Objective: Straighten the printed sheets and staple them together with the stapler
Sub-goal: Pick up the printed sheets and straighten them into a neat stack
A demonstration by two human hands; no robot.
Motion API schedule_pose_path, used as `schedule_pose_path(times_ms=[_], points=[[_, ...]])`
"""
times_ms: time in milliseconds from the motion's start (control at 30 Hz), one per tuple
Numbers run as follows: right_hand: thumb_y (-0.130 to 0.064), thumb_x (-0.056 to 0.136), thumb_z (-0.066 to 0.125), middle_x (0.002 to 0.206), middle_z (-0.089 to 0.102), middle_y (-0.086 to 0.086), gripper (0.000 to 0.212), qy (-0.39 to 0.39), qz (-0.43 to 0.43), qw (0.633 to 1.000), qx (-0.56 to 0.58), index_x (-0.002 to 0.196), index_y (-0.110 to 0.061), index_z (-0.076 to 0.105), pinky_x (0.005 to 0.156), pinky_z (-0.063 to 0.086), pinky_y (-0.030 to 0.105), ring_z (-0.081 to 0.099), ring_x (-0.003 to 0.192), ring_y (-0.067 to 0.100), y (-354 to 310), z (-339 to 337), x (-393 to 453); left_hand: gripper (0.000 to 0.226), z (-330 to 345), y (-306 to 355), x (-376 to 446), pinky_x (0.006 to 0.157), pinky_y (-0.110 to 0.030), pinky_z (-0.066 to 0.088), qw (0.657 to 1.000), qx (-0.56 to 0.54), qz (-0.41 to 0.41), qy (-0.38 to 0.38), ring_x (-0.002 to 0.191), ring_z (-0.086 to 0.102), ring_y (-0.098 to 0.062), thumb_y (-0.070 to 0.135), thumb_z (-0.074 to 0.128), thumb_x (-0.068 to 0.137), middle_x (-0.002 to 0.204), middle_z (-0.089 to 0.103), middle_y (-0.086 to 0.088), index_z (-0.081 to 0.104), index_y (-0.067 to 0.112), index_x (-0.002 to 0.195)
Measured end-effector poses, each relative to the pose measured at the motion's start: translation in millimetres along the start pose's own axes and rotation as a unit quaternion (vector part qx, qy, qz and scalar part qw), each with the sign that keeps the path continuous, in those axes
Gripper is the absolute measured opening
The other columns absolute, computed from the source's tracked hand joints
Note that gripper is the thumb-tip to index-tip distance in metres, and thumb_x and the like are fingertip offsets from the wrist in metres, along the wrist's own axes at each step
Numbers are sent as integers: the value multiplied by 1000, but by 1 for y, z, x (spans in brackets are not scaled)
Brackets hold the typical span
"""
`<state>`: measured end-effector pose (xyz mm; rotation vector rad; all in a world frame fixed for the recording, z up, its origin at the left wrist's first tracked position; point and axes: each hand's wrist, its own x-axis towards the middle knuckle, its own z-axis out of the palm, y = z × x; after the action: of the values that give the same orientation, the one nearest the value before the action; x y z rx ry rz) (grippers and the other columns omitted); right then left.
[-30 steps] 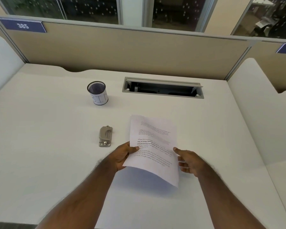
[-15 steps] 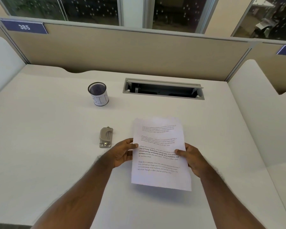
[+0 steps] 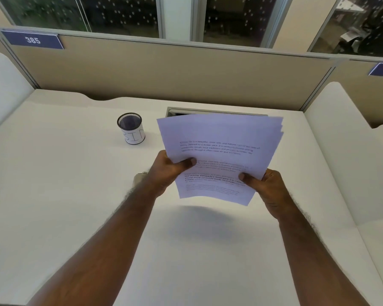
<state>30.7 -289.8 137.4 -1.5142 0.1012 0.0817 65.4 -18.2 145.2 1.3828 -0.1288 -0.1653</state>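
Both hands hold a small stack of printed sheets (image 3: 221,138) up off the white desk, tilted toward me. My left hand (image 3: 168,173) grips the left edge with the thumb on the front page. On the right edge, my right hand (image 3: 268,186) pinches the lower part, thumb on the text. The top right corners of the sheets are fanned and uneven. The grey stapler (image 3: 138,178) lies on the desk behind my left wrist, and only a sliver of it shows.
A black mesh cup (image 3: 131,131) with a white label stands at the back left of the desk (image 3: 64,195). A cable slot (image 3: 208,111) in the desk lies behind the sheets. Beige partitions (image 3: 164,71) close the back and white dividers (image 3: 345,151) close the sides.
The sheets have been lifted from low over the desk to a raised, more upright position. Both hands rose with them, and my left wrist now covers most of the stapler.
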Motion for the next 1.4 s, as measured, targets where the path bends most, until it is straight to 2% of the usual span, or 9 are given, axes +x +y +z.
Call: schedule_pose_path(times_ms=[133,300,767,933,1000,1067,1133,1233,1400], points=[[-8,74,80,111,73,14,28,1,8,1000,-7,101,-14,74,94,53,45,67,107,32,17,8,0,26,-2,-22,-3,95,-51,54,994,83,-64,-21,104,69,-26,17,78,79,113,74,-7,74,27,103],[-9,76,80,108,74,13,24,19,18,999,-39,95,-22,75,96,51,57,68,104,34,28,18,1,29,-6,-40,-9,97,-49,53,992,97,-84,4,105,70,-21,24,80,76,111,75,0,74,30,103],[-26,76,81,103,77,0,23,21,4,998,-52,97,-32,75,87,57,40,71,99,22,37,17,8,29,-10,-53,-4,92,-38,56,994,84,-61,19,104,70,-19,24,77,81,111,75,0,72,25,110],[-35,77,79,101,78,-3,11,62,41,993,-96,87,-39,76,77,58,26,73,88,10,49,15,7,28,-3,-60,-3,91,-48,56,980,136,-121,76,93,72,-19,32,76,82,101,77,-1,74,17,105],[-37,78,78,118,72,-6,36,98,35,989,-109,113,-38,69,80,55,22,69,101,10,53,13,7,26,-1,-57,-1,89,-51,57,983,72,-126,108,92,74,-24,28,75,82,100,77,-5,74,13,103],[-35,76,80,138,55,-3,81,165,97,978,-85,146,-29,40,93,48,31,58,120,18,61,10,3,27,1,-57,0,88,-54,56,983,-34,-131,126,97,72,-30,22,73,85,106,76,-10,71,11,109],[-44,67,84,132,58,-2,96,160,208,965,19,146,-28,32,93,46,42,58,118,24,70,10,-7,31,5,-60,-2,86,-52,57,970,-141,-145,136,101,71,-29,17,71,86,112,74,-10,68,13,116],[-39,68,80,103,76,-3,68,44,264,944,192,129,-24,55,76,56,41,72,93,23,80,16,-18,33,13,-71,-8,86,-48,57,950,-221,-175,135,104,70,-27,12,69,86,115,73,-9,65,14,119],[0,91,56,114,74,1,31,50,167,967,185,118,-16,63,74,60,33,70,103,18,82,6,-15,25,-4,-74,-8,66,-35,61,939,-234,-199,152,89,75,-22,5,64,88,102,77,-6,64,10,112]])
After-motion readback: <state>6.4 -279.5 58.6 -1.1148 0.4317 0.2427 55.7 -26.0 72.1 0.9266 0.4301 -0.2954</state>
